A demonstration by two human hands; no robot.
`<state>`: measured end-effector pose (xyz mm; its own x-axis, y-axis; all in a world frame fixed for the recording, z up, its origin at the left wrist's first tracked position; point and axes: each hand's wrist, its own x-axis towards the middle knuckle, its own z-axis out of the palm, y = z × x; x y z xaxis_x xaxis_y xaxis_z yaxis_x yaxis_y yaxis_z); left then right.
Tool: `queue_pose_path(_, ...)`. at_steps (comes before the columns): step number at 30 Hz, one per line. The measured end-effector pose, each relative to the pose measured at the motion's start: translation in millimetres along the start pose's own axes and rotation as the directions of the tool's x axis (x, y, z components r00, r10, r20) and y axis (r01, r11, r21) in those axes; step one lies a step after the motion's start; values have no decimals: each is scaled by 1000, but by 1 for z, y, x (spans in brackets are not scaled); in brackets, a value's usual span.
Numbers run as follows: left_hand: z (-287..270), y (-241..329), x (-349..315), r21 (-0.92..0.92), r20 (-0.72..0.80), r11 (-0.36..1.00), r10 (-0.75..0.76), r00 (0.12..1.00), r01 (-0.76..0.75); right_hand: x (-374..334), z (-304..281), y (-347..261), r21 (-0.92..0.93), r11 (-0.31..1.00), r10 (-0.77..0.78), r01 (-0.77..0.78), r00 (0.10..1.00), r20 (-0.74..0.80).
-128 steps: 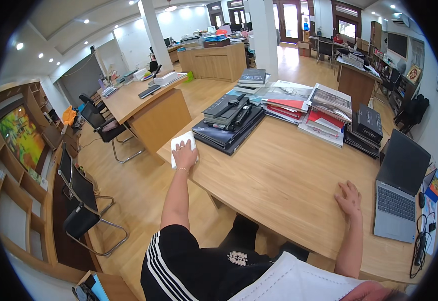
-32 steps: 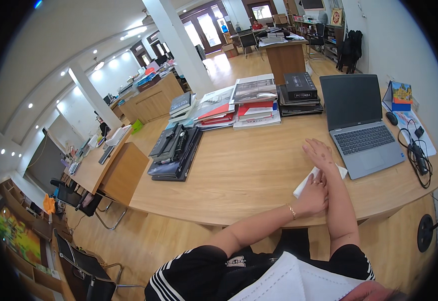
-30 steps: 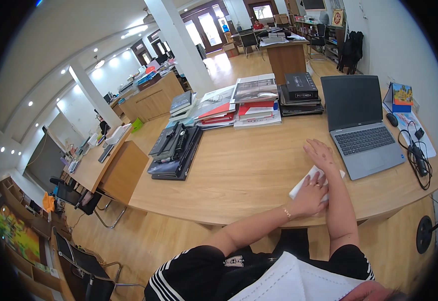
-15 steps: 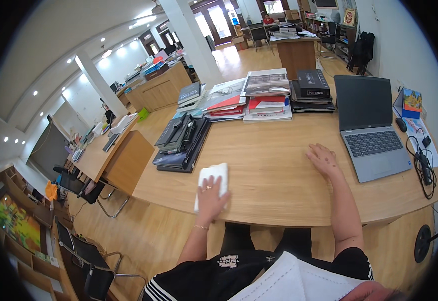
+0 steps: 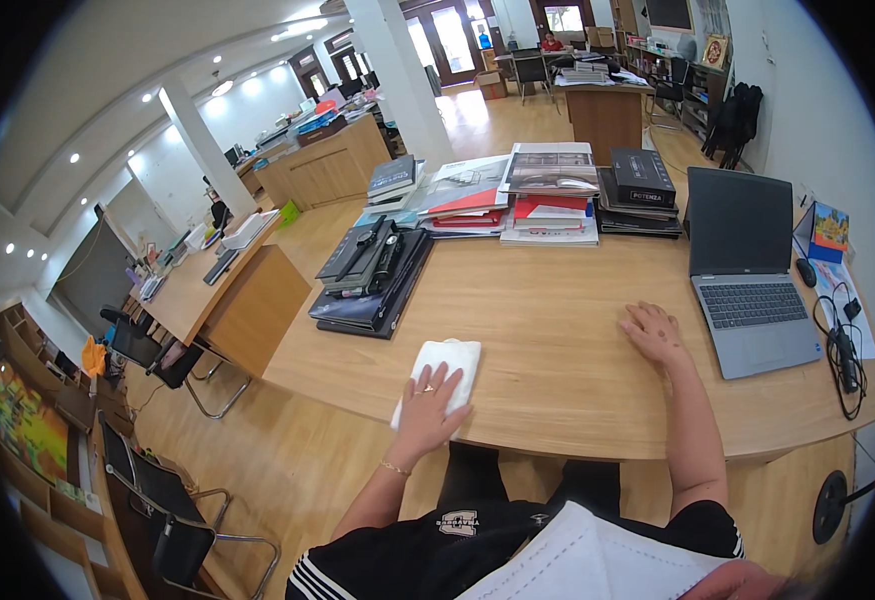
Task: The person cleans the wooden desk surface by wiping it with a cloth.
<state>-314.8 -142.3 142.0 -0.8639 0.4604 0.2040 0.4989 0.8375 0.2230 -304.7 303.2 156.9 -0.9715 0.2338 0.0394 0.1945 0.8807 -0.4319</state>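
Note:
My left hand (image 5: 429, 414) lies palm down with its fingers spread on a folded white cloth (image 5: 459, 358), which rests flat on the wooden desk (image 5: 537, 345) near its front edge. A ring and a bracelet show on this hand. Further right, my right hand (image 5: 652, 332) rests on the bare desktop with nothing in it, its fingers stretched out flat. It is a short way left of an opened grey laptop (image 5: 754, 308). Just beyond the cloth sits a stack of black notebooks and folders (image 5: 375, 275).
Piles of magazines and papers (image 5: 552, 200) line the far edge, beside a black box (image 5: 644, 177). Right of the laptop are a mouse (image 5: 805, 272), a desk calendar (image 5: 825, 230) and a tangled black cable (image 5: 844, 360). Another desk (image 5: 257, 300) and black chairs (image 5: 172, 500) stand at left.
My left hand and the cloth have shifted slightly right, away from the notebook stack, and the cloth has turned a little clockwise. My right hand stays on the desk. The view has tilted slightly.

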Motion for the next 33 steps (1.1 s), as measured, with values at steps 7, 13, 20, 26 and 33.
queue_pose_path(7, -16, -105, -8, 45, -96, 953, -295, 951, 300, 1, 3, 3, -34, 999, 0, -1, 1000, -16)
queue_pose_path(13, -35, -201, 4, 83, -253, 800, -560, 789, 595, 4, 3, 4, -35, 999, -23, 23, 1000, -14)
queue_pose_path(20, -38, -194, 18, 126, -292, 663, -686, 666, 738, 2, 2, -2, -54, 998, -27, 26, 1000, -4)
queue_pose_path(26, -4, -102, 2, 140, -210, 813, -533, 820, 565, 2, 5, -3, -71, 997, -11, 11, 1000, 7)
queue_pose_path(33, 18, 47, 25, 45, -24, 974, -223, 975, 224, 4, 20, -28, 6, 1000, -28, 29, 994, -106)
